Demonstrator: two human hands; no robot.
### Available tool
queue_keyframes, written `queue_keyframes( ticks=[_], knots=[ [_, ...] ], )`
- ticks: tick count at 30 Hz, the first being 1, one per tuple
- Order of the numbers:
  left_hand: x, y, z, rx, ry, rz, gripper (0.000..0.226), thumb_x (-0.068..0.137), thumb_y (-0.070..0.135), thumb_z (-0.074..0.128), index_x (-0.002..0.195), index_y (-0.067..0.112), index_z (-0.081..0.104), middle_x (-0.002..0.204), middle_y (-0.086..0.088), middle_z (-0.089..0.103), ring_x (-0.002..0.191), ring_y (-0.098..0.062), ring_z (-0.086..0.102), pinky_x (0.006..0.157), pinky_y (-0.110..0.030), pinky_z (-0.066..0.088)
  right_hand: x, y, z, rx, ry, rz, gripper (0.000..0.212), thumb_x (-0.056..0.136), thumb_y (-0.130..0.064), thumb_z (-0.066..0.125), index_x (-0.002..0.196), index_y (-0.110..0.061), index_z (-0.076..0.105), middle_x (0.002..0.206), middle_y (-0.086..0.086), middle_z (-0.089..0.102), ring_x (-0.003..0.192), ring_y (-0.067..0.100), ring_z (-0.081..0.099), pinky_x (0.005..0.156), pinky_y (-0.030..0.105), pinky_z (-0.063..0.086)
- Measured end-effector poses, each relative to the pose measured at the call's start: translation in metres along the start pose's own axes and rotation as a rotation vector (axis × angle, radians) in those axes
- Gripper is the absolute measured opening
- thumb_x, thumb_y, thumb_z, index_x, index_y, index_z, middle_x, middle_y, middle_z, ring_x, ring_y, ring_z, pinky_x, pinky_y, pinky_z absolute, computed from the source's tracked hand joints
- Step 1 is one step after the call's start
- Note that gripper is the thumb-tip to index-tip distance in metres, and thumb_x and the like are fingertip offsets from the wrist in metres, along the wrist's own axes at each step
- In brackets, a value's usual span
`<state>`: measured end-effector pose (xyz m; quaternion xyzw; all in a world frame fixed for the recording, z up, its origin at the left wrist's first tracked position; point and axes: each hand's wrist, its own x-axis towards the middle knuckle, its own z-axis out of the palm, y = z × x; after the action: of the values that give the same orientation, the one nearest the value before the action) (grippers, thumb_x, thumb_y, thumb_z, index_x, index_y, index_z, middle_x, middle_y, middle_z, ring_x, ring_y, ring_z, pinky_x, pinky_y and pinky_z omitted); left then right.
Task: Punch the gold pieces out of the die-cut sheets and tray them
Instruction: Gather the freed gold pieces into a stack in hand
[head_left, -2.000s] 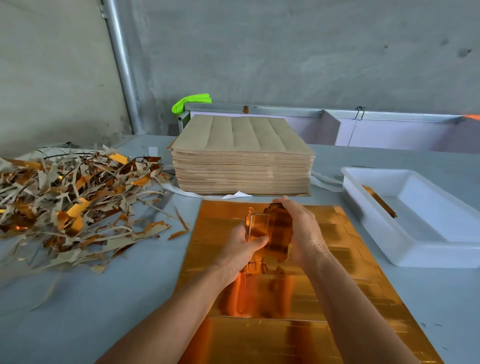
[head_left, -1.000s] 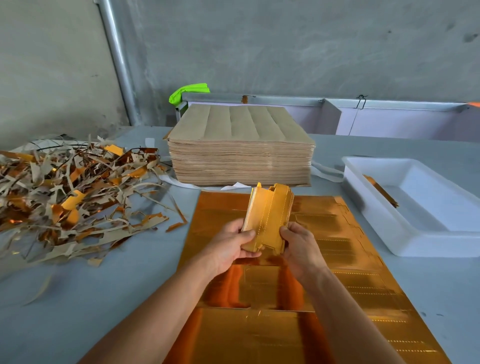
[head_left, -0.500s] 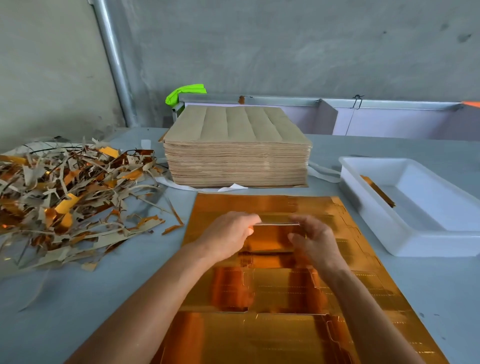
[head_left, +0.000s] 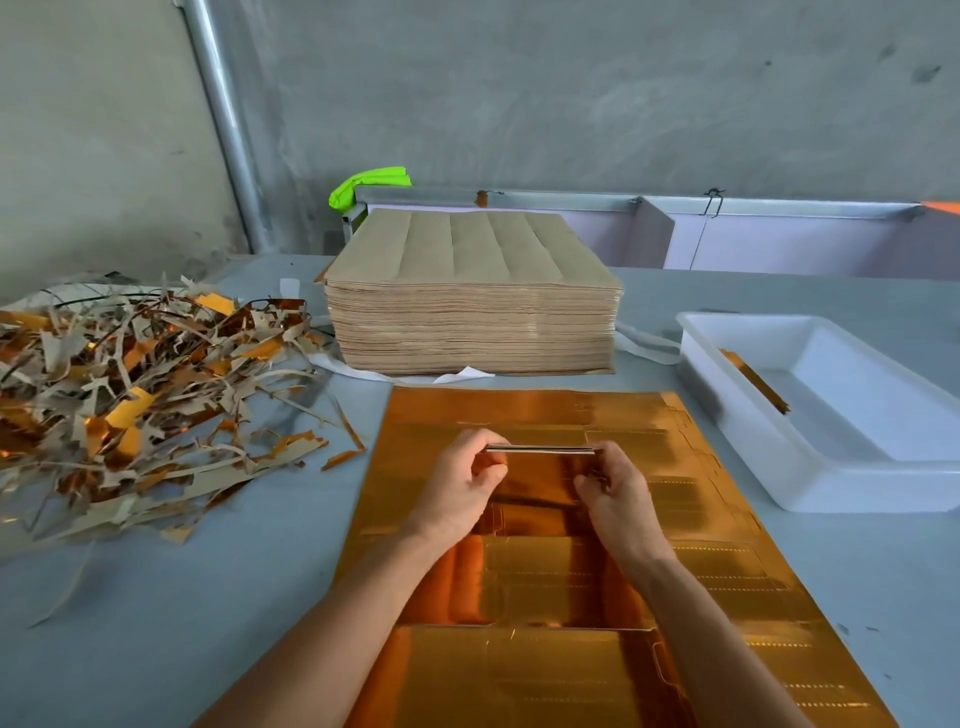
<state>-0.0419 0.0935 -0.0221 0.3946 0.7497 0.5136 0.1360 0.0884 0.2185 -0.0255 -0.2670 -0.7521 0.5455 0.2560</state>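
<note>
We hold a small stack of gold pieces (head_left: 540, 450) edge-on between both hands above the gold die-cut sheet (head_left: 597, 597). Our left hand (head_left: 460, 486) pinches its left end with curled fingers, and our right hand (head_left: 615, 486) pinches its right end likewise. The white tray (head_left: 810, 467) sits to the right holding one gold strip (head_left: 756, 382). Scrap trimmings (head_left: 130, 395) lie left, and a stack of brown sheets (head_left: 472, 296) stands at the far side.
</note>
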Motion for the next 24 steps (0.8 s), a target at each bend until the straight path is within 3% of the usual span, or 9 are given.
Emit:
queue_keyframes(
  ticks=[2,5,9,11,14,16,18,20,24],
  knots=[
    [-0.003,0.000,-0.001,0.026,-0.042,-0.012,0.023,0.095,0.011,0.054,0.115,0.022,0.056,0.117,0.001,0.059,0.110,-0.012,0.056,0.094,-0.025,0.049,-0.003,0.000,0.003,-0.067,-0.005,0.029,0.022,0.100,-0.005,0.041,0.118,-0.015,0.050,0.115,0.003,0.059,0.108,0.017,0.057,0.093,0.038,0.052],
    [-0.001,0.002,-0.005,0.074,-0.029,0.038,0.017,0.096,0.014,0.053,0.110,0.022,0.057,0.107,0.005,0.060,0.103,-0.008,0.056,0.089,-0.019,0.048,-0.002,-0.002,0.006,-0.075,0.020,0.014,0.025,0.100,-0.005,0.041,0.121,-0.015,0.050,0.113,0.000,0.059,0.107,0.015,0.056,0.091,0.031,0.052],
    [0.003,0.003,-0.009,0.149,-0.016,0.028,0.011,0.096,0.016,0.053,0.105,0.018,0.059,0.098,0.003,0.061,0.095,-0.011,0.058,0.082,-0.018,0.048,0.001,-0.004,0.004,-0.128,0.042,0.036,0.019,0.097,-0.005,0.047,0.113,-0.013,0.055,0.110,0.003,0.061,0.104,0.019,0.059,0.088,0.035,0.053],
    [0.008,0.008,-0.010,0.115,0.035,-0.015,0.007,0.096,0.019,0.054,0.099,0.020,0.060,0.093,0.003,0.061,0.089,-0.010,0.058,0.073,-0.017,0.048,0.007,-0.009,0.001,0.002,0.128,0.058,0.026,0.092,-0.005,0.056,0.115,-0.018,0.057,0.110,0.003,0.061,0.102,0.018,0.060,0.087,0.037,0.055],
    [0.015,0.021,-0.002,-0.170,0.137,-0.235,0.016,0.094,0.017,0.056,0.109,0.018,0.061,0.108,-0.003,0.062,0.092,-0.012,0.060,0.067,-0.021,0.054,0.016,-0.018,-0.004,0.422,0.235,0.197,0.048,0.085,-0.007,0.067,0.128,-0.017,0.048,0.112,0.008,0.059,0.100,0.024,0.064,0.088,0.041,0.055],
    [0.017,0.032,0.009,-0.448,0.208,-0.403,0.016,0.093,0.012,0.058,0.107,0.020,0.057,0.111,-0.006,0.060,0.093,-0.016,0.062,0.064,-0.024,0.056,0.016,-0.021,-0.004,0.610,0.191,0.288,0.046,0.082,-0.010,0.070,0.121,-0.016,0.047,0.109,0.011,0.064,0.096,0.024,0.067,0.084,0.036,0.056],
    [0.019,0.042,0.022,-0.655,0.250,-0.531,0.015,0.092,0.009,0.059,0.103,0.018,0.053,0.109,-0.010,0.061,0.096,-0.022,0.063,0.064,-0.028,0.056,0.013,-0.025,-0.001,0.630,0.072,0.313,0.031,0.085,-0.013,0.067,0.112,-0.006,0.054,0.099,0.011,0.072,0.089,0.023,0.071,0.074,0.031,0.057],
    [0.022,0.050,0.033,-0.787,0.241,-0.594,0.009,0.092,0.007,0.058,0.099,0.013,0.056,0.107,-0.014,0.064,0.095,-0.026,0.064,0.065,-0.031,0.057,0.012,-0.026,0.000,0.564,0.042,0.286,0.017,0.090,-0.012,0.061,0.107,-0.007,0.059,0.089,0.007,0.074,0.083,0.022,0.072,0.066,0.027,0.057],
    [0.035,0.063,0.050,-0.705,0.156,-0.594,0.012,0.090,0.006,0.061,0.100,0.010,0.058,0.106,-0.013,0.062,0.095,-0.029,0.063,0.069,-0.034,0.058,0.022,-0.032,-0.018,0.395,0.165,0.278,0.010,0.095,-0.008,0.053,0.102,-0.010,0.060,0.091,0.006,0.070,0.079,0.021,0.067,0.062,0.027,0.054]
  ],
)
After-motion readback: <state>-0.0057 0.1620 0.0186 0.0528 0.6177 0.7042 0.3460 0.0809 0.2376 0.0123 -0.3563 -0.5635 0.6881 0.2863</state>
